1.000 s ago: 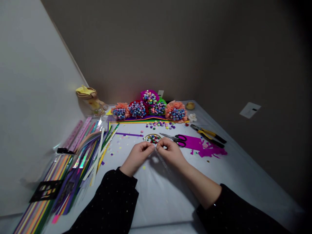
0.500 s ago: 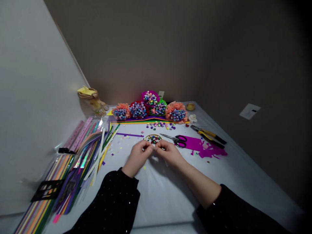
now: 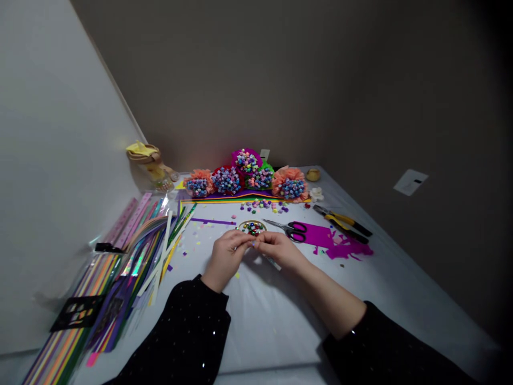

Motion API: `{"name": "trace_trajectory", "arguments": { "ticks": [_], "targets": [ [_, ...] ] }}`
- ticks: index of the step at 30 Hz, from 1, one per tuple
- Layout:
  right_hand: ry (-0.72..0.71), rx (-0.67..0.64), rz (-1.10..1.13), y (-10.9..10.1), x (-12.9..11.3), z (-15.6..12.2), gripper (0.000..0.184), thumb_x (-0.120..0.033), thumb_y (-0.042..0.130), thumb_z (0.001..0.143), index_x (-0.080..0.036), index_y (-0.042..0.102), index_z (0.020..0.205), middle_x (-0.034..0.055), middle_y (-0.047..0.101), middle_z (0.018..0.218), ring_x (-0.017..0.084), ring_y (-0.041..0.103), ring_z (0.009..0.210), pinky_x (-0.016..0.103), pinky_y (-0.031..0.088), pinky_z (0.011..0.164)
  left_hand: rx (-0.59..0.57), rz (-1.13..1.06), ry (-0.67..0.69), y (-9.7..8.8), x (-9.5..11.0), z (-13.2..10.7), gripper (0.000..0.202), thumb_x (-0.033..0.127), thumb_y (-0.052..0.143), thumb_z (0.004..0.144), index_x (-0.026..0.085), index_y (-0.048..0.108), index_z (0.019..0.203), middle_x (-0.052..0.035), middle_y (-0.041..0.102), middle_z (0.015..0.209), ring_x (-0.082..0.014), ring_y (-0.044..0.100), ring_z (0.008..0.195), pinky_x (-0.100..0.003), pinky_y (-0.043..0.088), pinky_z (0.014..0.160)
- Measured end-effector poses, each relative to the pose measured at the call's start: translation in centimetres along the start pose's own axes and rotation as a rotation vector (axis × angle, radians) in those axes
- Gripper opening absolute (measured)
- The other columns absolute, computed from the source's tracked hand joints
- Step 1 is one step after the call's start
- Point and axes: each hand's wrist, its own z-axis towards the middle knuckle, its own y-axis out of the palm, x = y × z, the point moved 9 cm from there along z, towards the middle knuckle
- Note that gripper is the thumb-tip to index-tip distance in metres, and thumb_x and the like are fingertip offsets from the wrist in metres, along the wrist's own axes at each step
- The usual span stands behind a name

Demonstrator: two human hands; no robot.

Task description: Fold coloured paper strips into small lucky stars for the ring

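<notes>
Left hand (image 3: 226, 260) and right hand (image 3: 280, 251) could draw back over white cloth (image 3: 264, 326); bead dish (image 3: 251, 228) ahead, scissors (image 3: 286, 230) rightward.

dim | soft shadow beneath right hand (image 3: 280, 251) | dark right edge | wide-angle bend

This looks like a home craft corner rather than a shop: a cloth-covered table (image 3: 272, 331) pushed against plain walls (image 3: 224, 91), spread with packs of paper strips (image 3: 120, 278), scissors (image 3: 290, 230), pliers (image 3: 344, 222) and 5 handmade paper-star flower bunches (image 3: 228, 181)
</notes>
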Motion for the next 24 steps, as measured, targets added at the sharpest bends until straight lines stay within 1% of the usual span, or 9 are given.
{"name": "trace_trajectory", "arguments": {
  "ticks": [3,6,8,11,14,17,20,24],
  "targets": [
    [0.020,0.006,0.005,-0.1,0.2,0.0,0.026,-0.040,0.066,0.066,-0.015,0.057,0.064,-0.0061,0.043,0.050,0.007,0.032,0.047,0.023,0.023,0.049,0.014,0.017,0.015,-0.2,0.2,0.0,0.014,0.016,0.058,0.080,0.019,0.072,0.083,-0.0050,0.067,0.080,-0.0157,0.061,0.078,-0.028,0.049,0.072],
    [-0.034,0.011,-0.011,-0.1,-0.1,0.1,0.023,-0.038,0.063,0.069,-0.016,0.056,0.066,-0.0054,0.044,0.053,0.008,0.035,0.049,0.023,0.025,0.051,0.015,0.007,-0.010,-0.1,0.1,0.0,0.014,0.016,0.058,0.080,0.019,0.071,0.083,-0.0048,0.067,0.080,-0.0155,0.061,0.078,-0.027,0.049,0.072],
    [-0.118,0.046,-0.104,-0.3,-0.9,0.0,0.019,-0.035,0.060,0.071,-0.017,0.054,0.066,-0.0042,0.045,0.057,0.010,0.038,0.053,0.023,0.028,0.052,0.006,0.008,-0.063,0.0,-0.3,0.1,0.012,0.016,0.059,0.079,0.018,0.070,0.081,-0.0046,0.067,0.080,-0.0155,0.061,0.078,-0.027,0.048,0.072],
    [-0.256,0.112,-0.330,-0.7,-2.5,-0.3,0.011,-0.027,0.056,0.071,-0.017,0.055,0.066,-0.0012,0.048,0.066,0.012,0.044,0.062,0.024,0.032,0.056,-0.022,0.046,-0.160,0.3,-1.1,0.1,0.008,0.018,0.060,0.076,0.017,0.068,0.076,-0.0037,0.066,0.077,-0.0150,0.059,0.074,-0.026,0.046,0.069],
    [-0.336,0.131,-0.463,-0.6,-3.4,-0.6,0.007,-0.022,0.053,0.072,-0.018,0.055,0.067,0.0008,0.050,0.072,0.014,0.048,0.069,0.025,0.036,0.060,-0.068,0.078,-0.211,0.7,-1.4,0.1,0.009,0.021,0.058,0.076,0.017,0.065,0.071,-0.0021,0.062,0.072,-0.0142,0.057,0.070,-0.024,0.044,0.063],
    [-0.362,0.136,-0.511,-0.5,-3.6,-0.7,0.007,-0.021,0.052,0.074,-0.017,0.055,0.067,0.0016,0.051,0.073,0.015,0.050,0.071,0.025,0.037,0.061,-0.098,0.062,-0.247,1.0,-1.6,0.1,0.011,0.021,0.056,0.076,0.016,0.062,0.069,-0.0014,0.061,0.070,-0.0137,0.056,0.069,-0.024,0.042,0.062],
    [-0.355,0.145,-0.522,-0.5,-3.5,-0.8,0.008,-0.020,0.051,0.075,-0.017,0.054,0.068,0.0015,0.051,0.072,0.015,0.050,0.070,0.025,0.038,0.061,-0.121,0.018,-0.293,1.2,-2.0,0.0,0.011,0.021,0.056,0.075,0.015,0.062,0.067,-0.0010,0.061,0.068,-0.0136,0.056,0.068,-0.024,0.042,0.063],
    [-0.344,0.188,-0.520,-0.8,-3.6,-0.9,0.008,-0.022,0.053,0.076,-0.018,0.054,0.070,0.0014,0.053,0.072,0.015,0.051,0.070,0.027,0.040,0.063,-0.100,-0.058,-0.294,1.1,-2.0,0.0,0.013,0.024,0.056,0.075,0.015,0.064,0.069,-0.0018,0.062,0.069,-0.0141,0.056,0.069,-0.025,0.043,0.066]
  ]
}}
